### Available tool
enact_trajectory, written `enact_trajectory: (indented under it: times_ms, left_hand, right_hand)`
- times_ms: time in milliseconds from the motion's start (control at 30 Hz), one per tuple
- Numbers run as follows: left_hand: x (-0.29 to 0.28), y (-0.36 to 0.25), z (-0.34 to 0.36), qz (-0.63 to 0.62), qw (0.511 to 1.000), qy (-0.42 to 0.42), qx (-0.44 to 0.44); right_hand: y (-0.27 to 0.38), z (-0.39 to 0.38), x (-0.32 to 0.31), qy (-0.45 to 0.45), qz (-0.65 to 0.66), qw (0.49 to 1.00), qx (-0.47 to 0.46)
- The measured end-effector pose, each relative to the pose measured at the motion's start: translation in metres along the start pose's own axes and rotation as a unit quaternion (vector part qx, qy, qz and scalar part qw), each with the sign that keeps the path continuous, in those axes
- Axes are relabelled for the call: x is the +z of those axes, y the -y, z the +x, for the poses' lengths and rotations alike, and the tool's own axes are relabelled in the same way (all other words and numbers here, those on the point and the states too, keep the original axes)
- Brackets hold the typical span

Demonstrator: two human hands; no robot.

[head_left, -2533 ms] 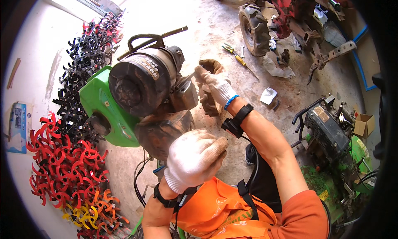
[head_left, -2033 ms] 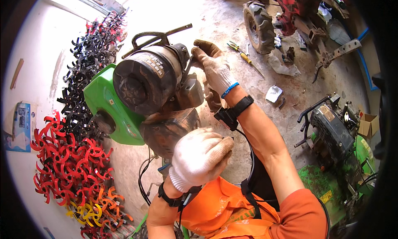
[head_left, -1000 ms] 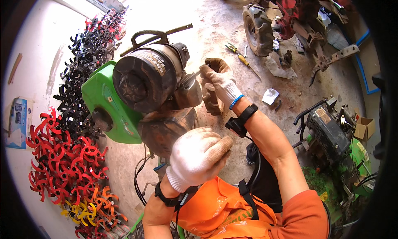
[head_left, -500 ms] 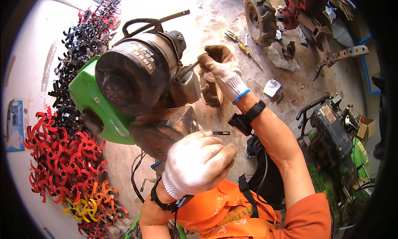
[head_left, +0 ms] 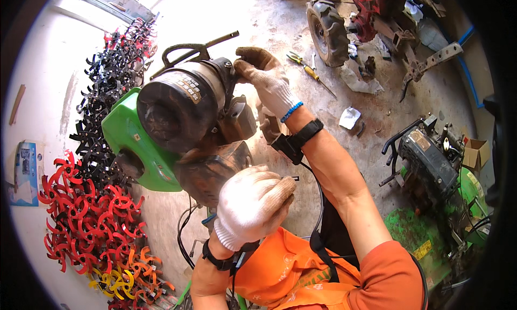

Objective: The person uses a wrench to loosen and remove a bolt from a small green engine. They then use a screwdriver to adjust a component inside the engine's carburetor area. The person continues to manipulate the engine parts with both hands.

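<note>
A dirty small engine stands before me, with a round black canister (head_left: 169, 108) beside a green housing (head_left: 137, 143) and a grimy dark box-shaped part (head_left: 212, 170) nearer me. My right hand (head_left: 265, 78), in a white knit glove with brown fingers, is bent at the canister's far right side, its fingertips against the dark fitting there. What they pinch is hidden. Over the near side of the engine my left hand (head_left: 253, 202), gloved alike, is closed with its fingers curled under. The tip of a thin dark slotted strip (head_left: 295, 178) shows beyond it; whether I hold it cannot be told.
Heaps of red curved tiller blades (head_left: 97, 218) and black ones (head_left: 107, 94) lie along the left wall. Pliers (head_left: 294, 57), a yellow-handled screwdriver (head_left: 312, 74) and white paper (head_left: 349, 118) are on the floor. A tyred wheel (head_left: 327, 33) and another engine (head_left: 431, 154) stand at right.
My right hand has moved left and up, from a thin metal rod beside the engine to the canister's side. The left hand stays closed near the box-shaped part. The view has shifted slightly.
</note>
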State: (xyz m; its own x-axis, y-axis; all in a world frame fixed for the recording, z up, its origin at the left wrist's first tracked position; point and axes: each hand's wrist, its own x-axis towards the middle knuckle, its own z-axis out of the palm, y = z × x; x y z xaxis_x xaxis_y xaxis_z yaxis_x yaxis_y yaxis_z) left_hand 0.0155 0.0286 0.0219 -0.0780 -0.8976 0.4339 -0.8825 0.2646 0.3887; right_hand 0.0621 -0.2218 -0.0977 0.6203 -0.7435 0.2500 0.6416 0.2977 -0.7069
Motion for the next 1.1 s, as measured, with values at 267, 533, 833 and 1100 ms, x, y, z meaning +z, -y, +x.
enact_trajectory:
  times_ms: [267, 533, 833, 1100]
  left_hand:
    - [0.003, -0.002, -0.002, 0.0, 1.0, -0.011, -0.015]
    - [0.004, -0.002, 0.0, 0.005, 1.0, -0.014, -0.011]
    - [0.002, -0.002, 0.0, -0.005, 1.0, -0.008, -0.017]
    - [-0.001, -0.003, 0.001, -0.011, 1.0, 0.01, -0.027]
  right_hand:
    - [-0.004, -0.001, -0.015, -0.075, 0.012, 0.996, 0.053]
    - [-0.008, -0.02, -0.024, -0.075, -0.004, 0.994, 0.082]
    - [0.001, -0.063, -0.025, -0.123, -0.043, 0.982, 0.14]
    - [0.009, -0.068, -0.037, -0.064, -0.078, 0.985, 0.141]
